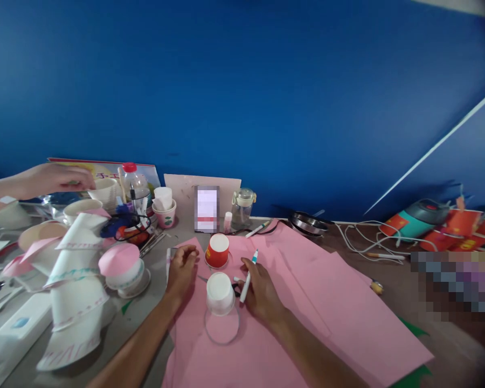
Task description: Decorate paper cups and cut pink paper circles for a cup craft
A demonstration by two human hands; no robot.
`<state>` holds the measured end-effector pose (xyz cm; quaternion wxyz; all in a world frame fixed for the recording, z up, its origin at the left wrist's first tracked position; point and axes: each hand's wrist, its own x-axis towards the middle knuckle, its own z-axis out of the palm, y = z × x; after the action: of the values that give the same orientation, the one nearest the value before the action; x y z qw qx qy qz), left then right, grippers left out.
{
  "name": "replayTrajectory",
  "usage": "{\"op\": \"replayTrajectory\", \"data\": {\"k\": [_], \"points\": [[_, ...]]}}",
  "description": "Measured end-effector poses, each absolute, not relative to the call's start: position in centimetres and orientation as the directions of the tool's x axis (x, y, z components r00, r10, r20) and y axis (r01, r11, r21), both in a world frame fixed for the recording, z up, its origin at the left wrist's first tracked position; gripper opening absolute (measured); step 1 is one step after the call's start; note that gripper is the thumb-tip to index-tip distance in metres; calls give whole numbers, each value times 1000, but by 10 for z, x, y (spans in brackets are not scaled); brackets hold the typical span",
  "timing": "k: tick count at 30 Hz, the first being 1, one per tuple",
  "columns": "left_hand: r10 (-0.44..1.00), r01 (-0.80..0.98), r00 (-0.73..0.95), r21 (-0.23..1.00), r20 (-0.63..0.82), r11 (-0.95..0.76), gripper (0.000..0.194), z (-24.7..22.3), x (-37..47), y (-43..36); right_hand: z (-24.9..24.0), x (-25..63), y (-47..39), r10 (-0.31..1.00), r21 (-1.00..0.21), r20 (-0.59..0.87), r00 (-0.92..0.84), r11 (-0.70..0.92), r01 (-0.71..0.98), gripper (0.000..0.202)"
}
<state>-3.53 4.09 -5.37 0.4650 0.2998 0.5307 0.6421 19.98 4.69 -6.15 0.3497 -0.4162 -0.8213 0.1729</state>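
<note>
Pink paper sheets (242, 355) lie under both hands. My right hand (258, 288) holds a white marker (246, 283) with a teal band, its fingers bent round it. On the left edge of the paper rests my left hand (182, 272), fingers curved and apart, with no object seen in it. Between the hands a white paper cup (220, 292) stands upside down, and a circle outline (222, 340) shows just in front of it. Behind it is an upturned red cup (218, 251). Dark scissor handles (236, 290) show partly beside my right hand.
Decorated paper cup pieces (75, 291) and a pink-topped cup (123, 267) crowd the left. Another person's hand (73, 178) reaches to stacked cups (104, 193). A phone (207, 209) and glass jar (242, 207) stand behind. White cables (359, 245) and red cups (463, 223) lie right.
</note>
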Motion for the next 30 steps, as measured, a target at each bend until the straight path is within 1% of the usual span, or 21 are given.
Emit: {"op": "replayTrajectory", "data": {"k": [3, 5, 8, 11, 19, 24, 30], "points": [[884, -17, -467, 1000, -18, 11, 30, -57, -32, 44, -61, 200, 48, 801, -569, 424, -422, 598, 564, 55], [890, 121, -454, 993, 44, 12, 32, -58, -30, 45, -61, 200, 48, 800, -569, 427, -421, 600, 563, 53], [912, 274, -395, 962, 115, -3, 34, -57, -26, 43, -62, 200, 48, 796, -567, 436, -420, 606, 558, 53], [925, 376, -349, 927, 148, -7, 37, -54, -23, 39, -61, 200, 47, 788, -566, 444, -426, 615, 549, 53], [944, 497, -298, 867, 141, 27, 43, -48, -20, 36, -56, 198, 45, 803, -571, 424, -419, 596, 564, 46], [948, 531, -287, 846, 136, 39, 44, -43, -18, 35, -56, 199, 45, 823, -582, 393, -409, 568, 583, 47], [951, 544, -278, 839, 136, 38, 45, -40, -16, 34, -60, 201, 46, 793, -568, 423, -438, 609, 554, 51]]}}
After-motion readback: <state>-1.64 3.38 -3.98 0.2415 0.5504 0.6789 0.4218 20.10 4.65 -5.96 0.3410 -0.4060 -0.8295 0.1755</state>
